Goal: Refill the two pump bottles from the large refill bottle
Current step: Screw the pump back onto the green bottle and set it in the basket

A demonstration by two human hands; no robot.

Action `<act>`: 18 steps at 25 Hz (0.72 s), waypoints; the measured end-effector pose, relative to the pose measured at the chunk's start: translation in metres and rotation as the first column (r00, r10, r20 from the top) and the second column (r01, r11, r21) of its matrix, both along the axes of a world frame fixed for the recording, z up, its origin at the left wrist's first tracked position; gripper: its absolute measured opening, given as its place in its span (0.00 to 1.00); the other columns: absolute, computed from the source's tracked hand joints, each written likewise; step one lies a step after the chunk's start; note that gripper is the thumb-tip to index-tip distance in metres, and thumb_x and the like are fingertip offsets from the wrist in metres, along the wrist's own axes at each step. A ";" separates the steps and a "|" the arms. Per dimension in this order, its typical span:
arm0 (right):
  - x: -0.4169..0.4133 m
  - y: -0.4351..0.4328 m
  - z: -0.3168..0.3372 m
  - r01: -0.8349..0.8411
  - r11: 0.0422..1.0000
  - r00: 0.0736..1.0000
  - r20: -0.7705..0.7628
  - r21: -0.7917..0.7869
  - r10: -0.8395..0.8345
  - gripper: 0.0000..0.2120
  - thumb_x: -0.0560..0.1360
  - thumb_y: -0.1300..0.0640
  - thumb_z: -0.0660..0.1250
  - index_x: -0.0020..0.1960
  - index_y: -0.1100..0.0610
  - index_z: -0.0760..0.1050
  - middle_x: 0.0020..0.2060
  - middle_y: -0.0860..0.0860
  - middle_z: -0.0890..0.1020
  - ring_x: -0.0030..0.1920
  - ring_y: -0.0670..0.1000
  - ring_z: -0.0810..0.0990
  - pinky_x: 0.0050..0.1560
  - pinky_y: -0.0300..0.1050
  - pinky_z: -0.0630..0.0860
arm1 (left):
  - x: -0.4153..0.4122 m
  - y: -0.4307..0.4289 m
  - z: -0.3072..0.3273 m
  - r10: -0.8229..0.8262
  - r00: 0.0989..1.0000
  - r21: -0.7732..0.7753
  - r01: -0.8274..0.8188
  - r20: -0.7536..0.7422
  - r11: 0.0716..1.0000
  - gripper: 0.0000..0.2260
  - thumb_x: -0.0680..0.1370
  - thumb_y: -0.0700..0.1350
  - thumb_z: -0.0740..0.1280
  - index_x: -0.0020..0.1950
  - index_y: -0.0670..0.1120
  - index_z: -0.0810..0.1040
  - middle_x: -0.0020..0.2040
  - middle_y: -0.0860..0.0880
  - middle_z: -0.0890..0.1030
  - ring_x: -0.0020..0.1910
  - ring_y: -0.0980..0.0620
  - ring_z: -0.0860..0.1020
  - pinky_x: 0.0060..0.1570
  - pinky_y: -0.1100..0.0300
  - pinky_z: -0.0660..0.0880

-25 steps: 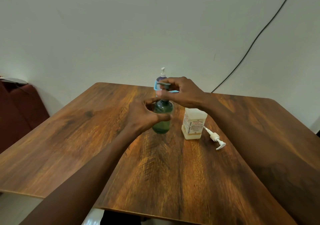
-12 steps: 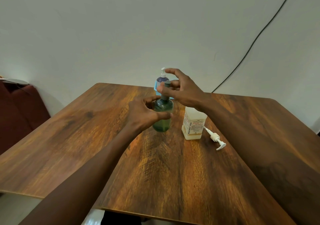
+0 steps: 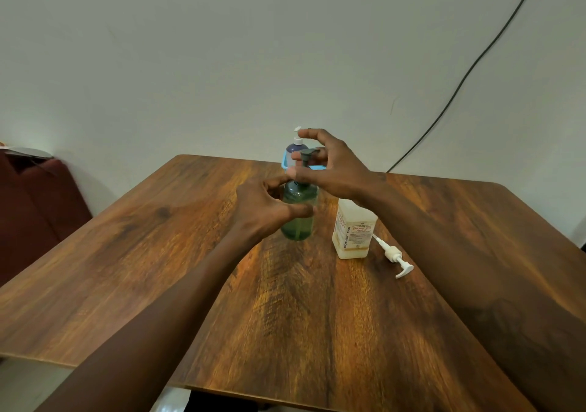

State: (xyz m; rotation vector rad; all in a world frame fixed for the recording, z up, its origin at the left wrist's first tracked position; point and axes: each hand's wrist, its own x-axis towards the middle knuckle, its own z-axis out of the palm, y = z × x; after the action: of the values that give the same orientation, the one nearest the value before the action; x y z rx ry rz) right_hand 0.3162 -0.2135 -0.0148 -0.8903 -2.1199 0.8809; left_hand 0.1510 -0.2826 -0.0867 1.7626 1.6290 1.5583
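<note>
Wooden table (image 3: pixel 158 269) is carrying all | left hand (image 3: pixel 263 208) is gripping green pump bottle (image 3: pixel 298 224) upright | right hand (image 3: pixel 333 170) is pinching its grey pump (image 3: pixel 307 154) | white bottle (image 3: pixel 353 230) is standing just beside

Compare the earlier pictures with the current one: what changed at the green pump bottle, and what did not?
The right hand, earlier clamped over the grey pump of the green bottle, has loosened: its fingers have spread and lifted; whether they touch the pump is unclear. Unchanged: the left hand grips the green bottle; the square bottle and loose white pump stay put.
</note>
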 end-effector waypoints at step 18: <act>-0.013 -0.023 -0.016 0.455 0.848 0.890 -0.173 0.272 -0.422 0.26 0.60 0.53 0.85 0.53 0.54 0.77 0.41 0.43 0.81 0.42 0.43 0.82 0.40 0.24 0.73 | 0.029 -0.003 -0.003 0.121 0.992 0.123 -0.125 0.040 0.984 0.24 0.65 0.46 0.83 0.60 0.48 0.84 0.44 0.64 0.80 0.40 0.76 0.78 0.38 0.75 0.75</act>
State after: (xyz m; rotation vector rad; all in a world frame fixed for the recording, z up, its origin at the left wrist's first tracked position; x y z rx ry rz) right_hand 0.3035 -0.2362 -0.0311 -1.0752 -1.7841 0.3411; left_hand 0.1797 -0.2857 -0.0900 1.7167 1.6873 1.7715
